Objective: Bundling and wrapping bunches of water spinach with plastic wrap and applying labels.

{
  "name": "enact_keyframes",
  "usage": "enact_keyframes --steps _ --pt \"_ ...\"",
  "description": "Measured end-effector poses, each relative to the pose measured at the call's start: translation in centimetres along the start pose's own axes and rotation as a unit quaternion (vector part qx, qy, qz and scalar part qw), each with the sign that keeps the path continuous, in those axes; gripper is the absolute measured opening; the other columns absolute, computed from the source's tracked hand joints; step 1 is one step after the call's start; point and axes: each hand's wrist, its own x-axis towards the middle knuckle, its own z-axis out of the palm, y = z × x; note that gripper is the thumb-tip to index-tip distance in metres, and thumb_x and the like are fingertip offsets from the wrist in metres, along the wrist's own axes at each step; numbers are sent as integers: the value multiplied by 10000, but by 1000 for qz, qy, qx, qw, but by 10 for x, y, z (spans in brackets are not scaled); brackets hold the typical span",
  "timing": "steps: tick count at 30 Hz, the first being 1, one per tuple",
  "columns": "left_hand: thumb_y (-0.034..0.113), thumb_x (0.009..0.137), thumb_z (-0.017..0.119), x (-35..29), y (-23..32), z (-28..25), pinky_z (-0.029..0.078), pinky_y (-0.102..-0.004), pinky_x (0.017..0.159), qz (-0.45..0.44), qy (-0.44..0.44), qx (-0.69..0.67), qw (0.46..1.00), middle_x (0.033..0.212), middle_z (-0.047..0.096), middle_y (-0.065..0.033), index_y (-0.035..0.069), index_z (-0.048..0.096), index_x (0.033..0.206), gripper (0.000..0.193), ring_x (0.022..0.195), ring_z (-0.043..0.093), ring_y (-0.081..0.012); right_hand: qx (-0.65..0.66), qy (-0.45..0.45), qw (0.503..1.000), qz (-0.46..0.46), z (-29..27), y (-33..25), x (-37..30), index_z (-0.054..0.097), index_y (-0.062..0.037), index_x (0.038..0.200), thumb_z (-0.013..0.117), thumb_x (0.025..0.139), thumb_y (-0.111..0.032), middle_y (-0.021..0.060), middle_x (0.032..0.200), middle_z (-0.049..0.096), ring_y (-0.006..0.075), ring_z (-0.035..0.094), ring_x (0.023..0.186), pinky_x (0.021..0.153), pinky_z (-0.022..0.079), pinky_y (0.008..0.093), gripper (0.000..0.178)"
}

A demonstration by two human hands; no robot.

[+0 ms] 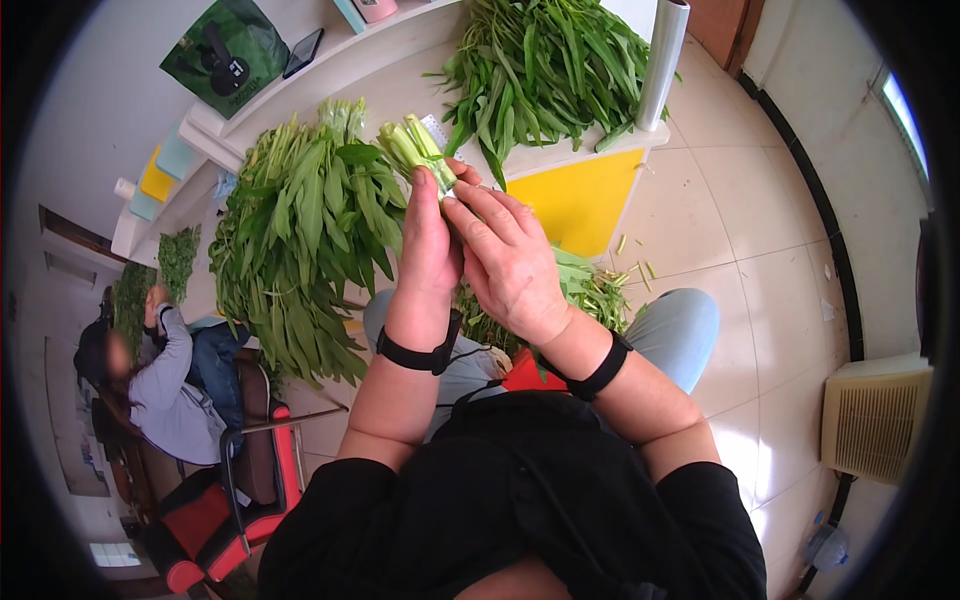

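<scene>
Between my two hands, in front of my chest, is a bunch of leafy green stems [409,144] that looks like water spinach, its pale cut ends pointing up and away from me. My left hand [430,235] grips it from the left, thumb upright along the stems. From the right, my right hand [515,262] closes on the same bunch, fingers laid across it. A small pale, shiny band shows at the fingertips; what it is I cannot tell. The bunch's lower part is hidden behind my hands. Left of them lies a large pile of bundled greens [305,215], cut ends away from me.
Loose greens [545,75] heap on the table's far right, beside an upright roll of clear film [663,65]. More greens [600,290] lie below, between my knees. A green bag [225,60] and a phone [303,53] rest on a ledge. Another person [175,385] sits at left.
</scene>
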Motion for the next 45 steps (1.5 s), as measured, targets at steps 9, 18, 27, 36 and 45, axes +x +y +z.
enact_keyframes --steps 9,18,27,36,45 --pt "527 934 389 0 1 -6 424 -299 837 -3 -5 -16 1000 937 518 -49 70 503 1003 476 886 507 -147 46 -34 998 -5 -8 4 0 559 -62 1181 597 686 -44 118 1264 498 320 478 1113 910 416 406 497" --pt "545 922 402 2 -3 -12 429 -309 826 -19 1 -21 1000 943 514 -49 65 494 1007 496 881 510 -152 37 -58 997 23 -5 -5 3 559 -36 1182 565 693 39 123 1240 518 338 480 1118 930 412 409 495" --pt "515 940 387 4 -1 -11 420 -303 828 -5 27 -10 1000 984 525 -59 64 493 1022 470 881 513 -146 113 -1 994 5 -3 13 6 577 -28 1143 563 696 6 139 1184 548 336 499 1071 921 401 406 448" --pt "522 931 405 7 -3 -26 416 -299 826 23 10 19 999 974 540 -45 66 505 1020 475 883 514 -139 74 -43 996 1 -1 12 1 575 -28 1122 558 714 10 113 1149 560 311 514 1031 881 421 409 411" --pt "529 919 428 5 3 -19 416 -305 840 -8 -6 -16 1000 962 528 -50 62 508 1037 488 915 510 -150 25 -41 999 26 -2 3 11 564 -52 1150 577 732 -17 101 1080 564 301 519 970 852 434 394 419"
